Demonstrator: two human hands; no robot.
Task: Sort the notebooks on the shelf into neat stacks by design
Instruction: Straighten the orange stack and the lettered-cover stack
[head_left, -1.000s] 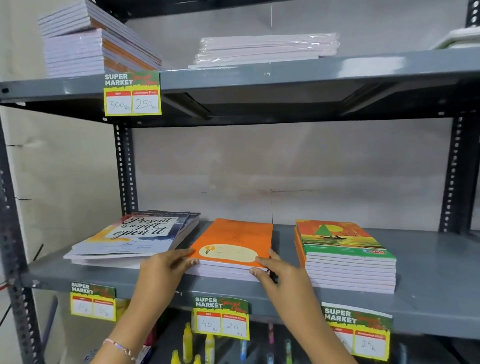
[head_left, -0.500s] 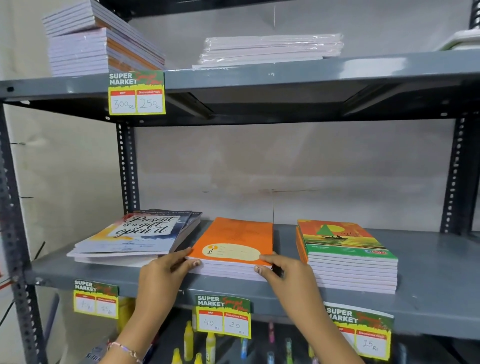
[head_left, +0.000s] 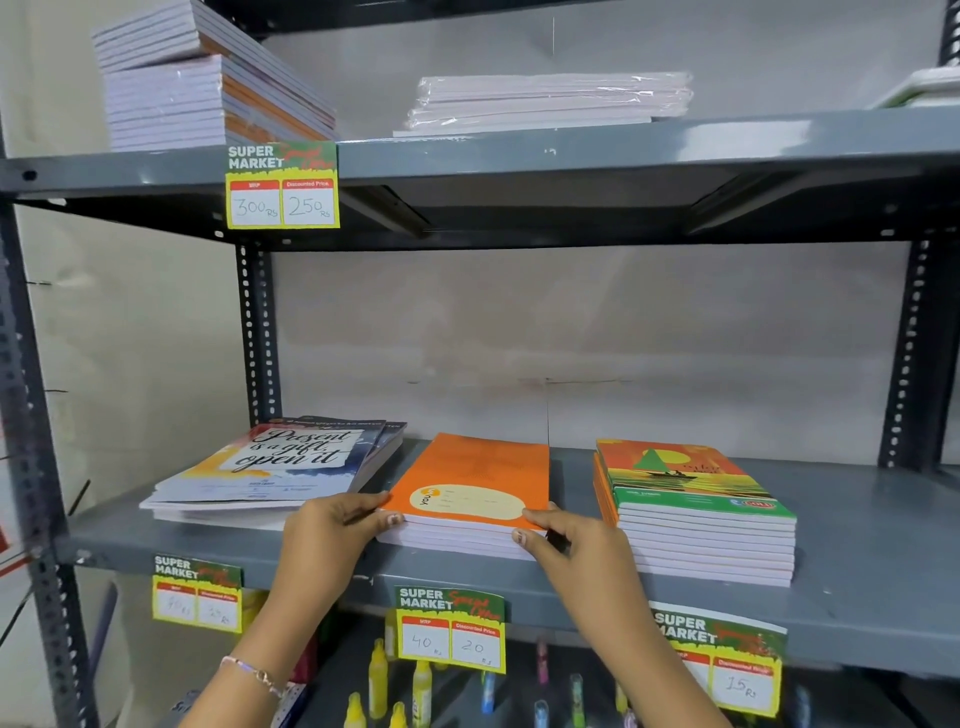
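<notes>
Since a moment ago both hands have slid in tighter against the orange stack's (head_left: 475, 488) near corners. My left hand (head_left: 332, 535) has its fingers together, pinching the near left corner; my right hand (head_left: 576, 545) clamps the near right corner. That stack sits mid-shelf (head_left: 857, 587), between the loose "Present is a gift" pile (head_left: 275, 467) left and the sailboat stack (head_left: 696, 509) right.

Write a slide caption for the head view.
Both hands, left and right, square up the orange notebook stack on the grey shelf.
</notes>
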